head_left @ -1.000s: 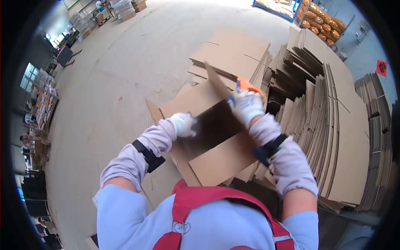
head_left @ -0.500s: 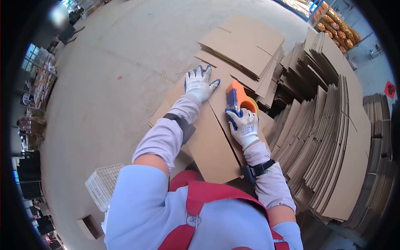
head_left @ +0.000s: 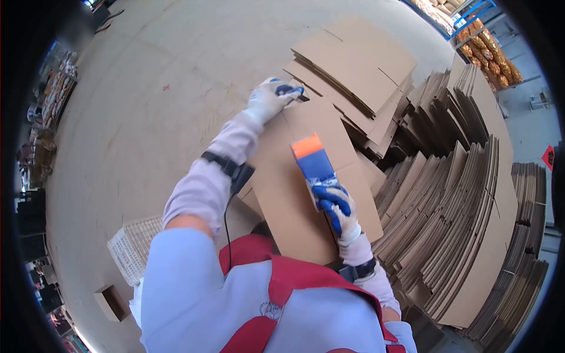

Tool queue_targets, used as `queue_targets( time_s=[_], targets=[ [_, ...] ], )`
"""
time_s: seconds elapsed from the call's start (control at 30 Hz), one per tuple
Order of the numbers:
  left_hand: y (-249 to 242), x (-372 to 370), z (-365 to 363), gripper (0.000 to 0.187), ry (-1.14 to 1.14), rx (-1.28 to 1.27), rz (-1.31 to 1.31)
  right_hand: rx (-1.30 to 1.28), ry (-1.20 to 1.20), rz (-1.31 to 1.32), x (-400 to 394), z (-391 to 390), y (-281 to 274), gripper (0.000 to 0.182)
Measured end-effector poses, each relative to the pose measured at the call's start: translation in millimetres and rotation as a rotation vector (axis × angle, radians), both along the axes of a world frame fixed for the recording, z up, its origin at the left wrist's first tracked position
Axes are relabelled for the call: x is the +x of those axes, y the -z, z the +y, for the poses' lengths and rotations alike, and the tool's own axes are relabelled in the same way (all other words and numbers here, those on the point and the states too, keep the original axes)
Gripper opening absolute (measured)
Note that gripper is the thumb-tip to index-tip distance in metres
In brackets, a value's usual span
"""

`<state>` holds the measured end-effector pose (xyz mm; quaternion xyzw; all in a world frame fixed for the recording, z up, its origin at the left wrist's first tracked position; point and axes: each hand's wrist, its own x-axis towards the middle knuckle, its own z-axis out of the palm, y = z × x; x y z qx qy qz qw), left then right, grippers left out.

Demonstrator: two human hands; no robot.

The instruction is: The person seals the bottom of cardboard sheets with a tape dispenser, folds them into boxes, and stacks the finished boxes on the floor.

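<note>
A brown cardboard box (head_left: pixel 294 176) lies in front of me, its long side running away from my body. At its far left corner is my left hand (head_left: pixel 269 99), in a white and blue work glove, with the fingers bent round the cardboard edge. My right hand (head_left: pixel 338 212), gloved the same way, is wrapped around the handle of an orange and blue tape dispenser (head_left: pixel 315 162). The dispenser is over the middle of the box, its orange end pointing away from me. Its underside is hidden.
Flat cardboard sheets (head_left: pixel 359 65) are stacked beyond the box. Rows of folded cartons (head_left: pixel 441 217) lean together on the right, with another bundle (head_left: pixel 524 235) farther out. A white plastic basket (head_left: pixel 132 250) and a small open carton (head_left: pixel 112 303) are on the floor at left.
My left hand has gone from lying spread on the cardboard to curling at its far corner. My right hand has turned the tape dispenser and brought it left and nearer, over the box.
</note>
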<state>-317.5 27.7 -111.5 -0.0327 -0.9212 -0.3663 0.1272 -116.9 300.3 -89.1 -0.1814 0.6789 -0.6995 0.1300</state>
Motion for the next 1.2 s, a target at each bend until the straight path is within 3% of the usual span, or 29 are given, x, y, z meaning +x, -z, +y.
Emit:
queue_targets(
  time_s=[0.07,0.13,0.2,0.27,0.37,0.4,0.47,0.5,0.53,0.6,0.67,0.73,0.77,0.83,0.9,1.0,1.07,1.1,1.13,1.17,1.2],
  targets=[
    [-42,34,-6,0.057,0.162,0.596,-0.692,0.069,-0.004,0.089,2,2,2,0.039],
    [-25,58,-15,0.058,0.560,0.909,-0.962,0.039,0.008,-0.045,5,-2,-6,0.037],
    [-64,73,7,0.052,0.568,0.429,-1.068,0.047,0.011,0.036,6,0,3,0.033],
    [-64,72,6,0.046,0.666,0.357,-0.975,0.126,-0.007,0.047,8,3,0,0.030],
    [-55,82,6,0.042,0.670,0.573,-0.919,0.068,-0.013,0.104,10,3,-3,0.031],
    [-38,86,0,0.040,0.665,0.734,-1.007,0.023,-0.023,0.078,10,4,-3,0.032],
    [-13,104,9,0.039,0.605,1.359,-1.035,0.006,-0.023,0.064,6,3,-5,0.031],
    [-5,102,4,0.033,0.757,0.986,-0.668,-0.008,-0.018,0.046,5,1,-8,0.030],
    [2,93,1,0.033,0.756,0.984,-0.671,-0.010,-0.018,0.044,3,-1,-12,0.030],
    [12,60,-7,0.028,0.528,0.252,-0.225,0.101,0.052,-0.080,-7,-15,-37,0.028],
    [6,11,-21,0.029,0.320,-0.137,-0.173,0.119,0.089,-0.040,-15,-24,-44,0.027],
    [-12,-39,-41,0.030,0.139,-0.406,-0.516,0.132,0.143,-0.125,-18,-26,-49,0.028],
    [-8,-39,-39,0.030,0.143,-0.403,-0.516,0.157,0.140,-0.153,-18,-24,-50,0.029],
    [8,-38,-31,0.033,0.268,-0.360,-0.911,0.186,0.139,-0.153,-18,-25,-47,0.029],
    [92,-45,-38,0.035,0.374,-0.537,-0.788,0.215,0.145,-0.154,-14,-24,-45,0.029],
    [153,-46,-82,0.037,0.418,-0.730,-0.789,0.137,0.164,-0.186,-11,-24,-43,0.030],
    [209,-67,-128,0.040,0.411,-0.848,-0.776,0.123,0.120,-0.072,-14,-21,-32,0.030],
    [78,-40,-70,0.044,0.356,-0.906,-0.776,0.054,0.077,-0.204,-15,-17,-31,0.031],
    [33,-42,-53,0.048,0.300,-0.659,-0.828,0.044,0.089,-0.219,-19,-20,-31,0.031],
    [6,-28,-33,0.054,0.249,-0.473,-0.536,0.029,0.097,-0.264,-22,-23,-31,0.030],
    [-9,-16,-9,0.065,0.287,-0.287,-0.446,0.025,0.103,-0.328,-15,-20,-30,0.030]
  ],
)
